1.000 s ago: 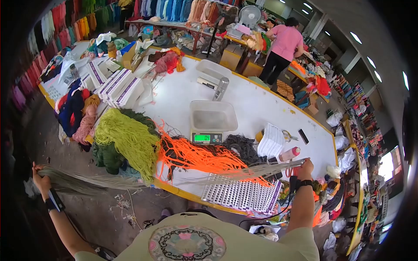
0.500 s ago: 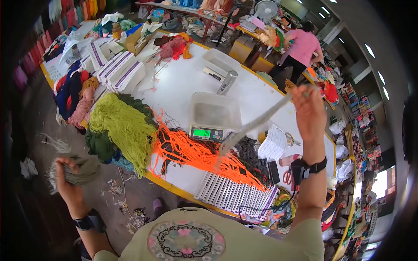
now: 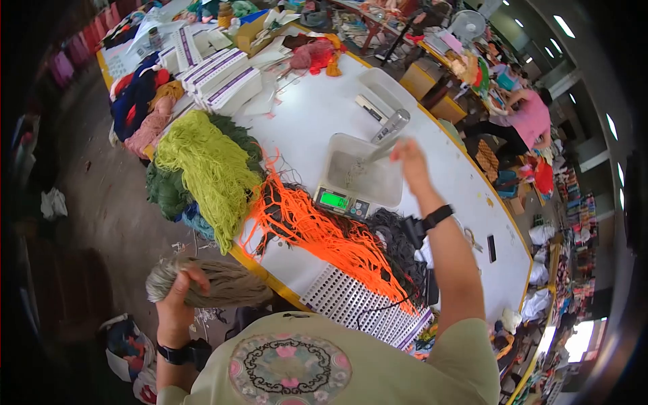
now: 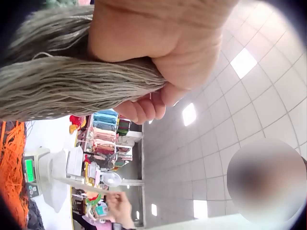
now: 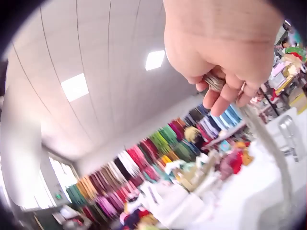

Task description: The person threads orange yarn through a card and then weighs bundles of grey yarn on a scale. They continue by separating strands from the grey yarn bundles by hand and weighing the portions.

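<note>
My left hand (image 3: 177, 305) grips a thick hank of grey yarn (image 3: 233, 282) in front of the table's near edge, fingers curled round it in the left wrist view. Over the table, my right hand (image 3: 413, 165) pinches a thinner strand of grey yarn (image 5: 269, 146), which hangs down from the fingers in the right wrist view. This strand's lower end reaches into a translucent plastic tub (image 3: 336, 154). Under the tub stands a digital scale (image 3: 343, 204) with a lit green display.
On the white table (image 3: 304, 111) lie lime-green yarn (image 3: 206, 162), orange yarn (image 3: 317, 233) and dark grey yarn (image 3: 395, 233). Perforated white cards (image 3: 344, 297) line the near edge. White boxes (image 3: 223, 74) stand farther left. Beyond the table, a person in pink (image 3: 530, 121) bends forward.
My right hand has swung up and then left over the tub with the thin strand, now apart from the hank. My left hand has drawn the hank in toward the body.
</note>
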Action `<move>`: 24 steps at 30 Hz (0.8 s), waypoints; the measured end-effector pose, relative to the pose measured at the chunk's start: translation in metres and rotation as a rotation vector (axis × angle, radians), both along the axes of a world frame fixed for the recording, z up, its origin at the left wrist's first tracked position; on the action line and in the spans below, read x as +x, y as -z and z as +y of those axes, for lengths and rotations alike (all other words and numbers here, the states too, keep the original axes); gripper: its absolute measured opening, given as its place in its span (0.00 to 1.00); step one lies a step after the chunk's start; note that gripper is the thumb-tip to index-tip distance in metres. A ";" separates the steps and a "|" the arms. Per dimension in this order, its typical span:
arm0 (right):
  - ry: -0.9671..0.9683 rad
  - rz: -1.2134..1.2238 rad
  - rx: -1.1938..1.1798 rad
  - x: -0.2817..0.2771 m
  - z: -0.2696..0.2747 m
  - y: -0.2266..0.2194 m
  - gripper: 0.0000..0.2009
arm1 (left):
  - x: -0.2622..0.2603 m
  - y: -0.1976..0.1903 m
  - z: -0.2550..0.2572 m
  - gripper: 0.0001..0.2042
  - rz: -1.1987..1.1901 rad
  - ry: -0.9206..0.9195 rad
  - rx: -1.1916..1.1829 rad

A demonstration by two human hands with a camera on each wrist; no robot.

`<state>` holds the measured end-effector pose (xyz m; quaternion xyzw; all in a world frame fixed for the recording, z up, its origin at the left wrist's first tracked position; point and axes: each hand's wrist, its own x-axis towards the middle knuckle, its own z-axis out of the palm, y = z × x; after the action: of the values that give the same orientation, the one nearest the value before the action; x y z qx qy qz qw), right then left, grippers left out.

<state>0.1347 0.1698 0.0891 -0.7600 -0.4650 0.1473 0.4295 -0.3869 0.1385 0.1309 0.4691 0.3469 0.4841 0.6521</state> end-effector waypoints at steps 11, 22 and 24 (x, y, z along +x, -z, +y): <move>-0.022 -0.575 -0.264 -0.081 -0.098 0.150 0.19 | 0.043 0.007 -0.011 0.15 0.096 0.136 -0.248; -0.484 0.436 0.046 -0.215 -0.095 0.018 0.14 | 0.113 0.024 -0.002 0.21 -0.083 0.451 -0.181; -0.616 0.702 0.149 -0.238 -0.088 -0.009 0.09 | 0.119 0.025 0.000 0.21 -0.028 0.509 -0.098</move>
<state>-0.1037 0.0819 0.0982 -0.4580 -0.5048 0.4822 0.5503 -0.2683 0.1386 0.1057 0.5023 0.2318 0.2935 0.7796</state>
